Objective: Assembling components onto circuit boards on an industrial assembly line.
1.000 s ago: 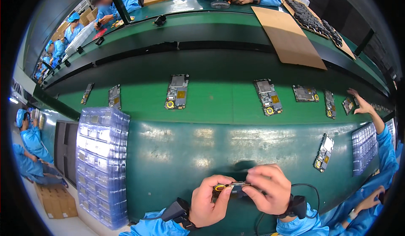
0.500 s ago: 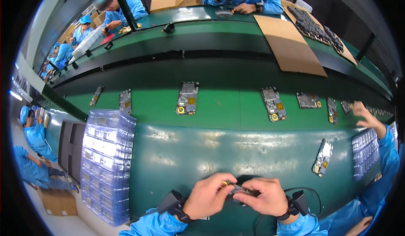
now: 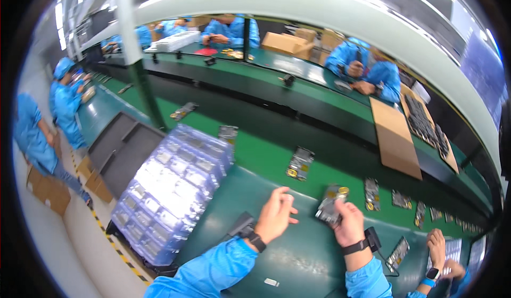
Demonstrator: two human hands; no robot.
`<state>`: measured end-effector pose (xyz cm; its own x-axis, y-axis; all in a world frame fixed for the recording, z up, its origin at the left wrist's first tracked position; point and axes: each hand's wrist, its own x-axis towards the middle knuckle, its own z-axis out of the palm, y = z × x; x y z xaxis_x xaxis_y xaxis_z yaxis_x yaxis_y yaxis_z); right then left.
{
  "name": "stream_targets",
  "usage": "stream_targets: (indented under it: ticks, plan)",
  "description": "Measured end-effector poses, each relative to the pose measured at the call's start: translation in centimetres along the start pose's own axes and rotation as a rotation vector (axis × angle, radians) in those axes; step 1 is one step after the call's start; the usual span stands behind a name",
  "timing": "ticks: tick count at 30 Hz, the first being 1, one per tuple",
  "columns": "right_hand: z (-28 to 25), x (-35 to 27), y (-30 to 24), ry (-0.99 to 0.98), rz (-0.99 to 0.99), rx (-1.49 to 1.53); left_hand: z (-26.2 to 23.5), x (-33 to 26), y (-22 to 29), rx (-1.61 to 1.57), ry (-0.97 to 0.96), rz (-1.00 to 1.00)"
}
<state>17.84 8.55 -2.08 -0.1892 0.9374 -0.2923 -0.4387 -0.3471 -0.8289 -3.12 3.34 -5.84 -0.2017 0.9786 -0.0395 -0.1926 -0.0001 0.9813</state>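
My right hand (image 3: 349,224) grips a circuit board (image 3: 328,208) with a yellow ring at its top corner, held at the near edge of the green belt (image 3: 261,157). A little to the left, my left hand (image 3: 275,216) hangs over the table with its fingers apart and nothing in them. Black straps circle both wrists. On the belt beyond my hands lie a circuit board (image 3: 301,163) and, farther right, another circuit board (image 3: 371,193). One more circuit board (image 3: 398,254) rests on the table to the right of my right forearm.
A tall stack of clear plastic trays (image 3: 173,189) stands at my left. A small white piece (image 3: 271,282) lies on the green tabletop (image 3: 298,255). At the right, a co-worker's hand (image 3: 436,247) reaches over the table. A cardboard sheet (image 3: 395,141) leans across the far ledge.
The view has swung to the left. My hands have parted: the left let go, and the right has carried the circuit board forward to the belt's edge.
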Motion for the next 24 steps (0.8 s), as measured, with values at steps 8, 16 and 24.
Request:
stream_targets:
  ticks: [8,16,24]
  plan:
    - [6.2,-1.0,0.6,-0.223,0.012,-0.247,1.0,1.6,-2.7,0.219,0.101,0.206]
    - [25.9,1.9,3.0,-0.881,-0.847,-1.269,1.1,3.0,-8.0,0.475,0.032,0.555]
    - [36.2,9.2,9.2,-0.639,-0.889,-1.592,1.3,3.0,-11.2,0.323,0.15,0.673]
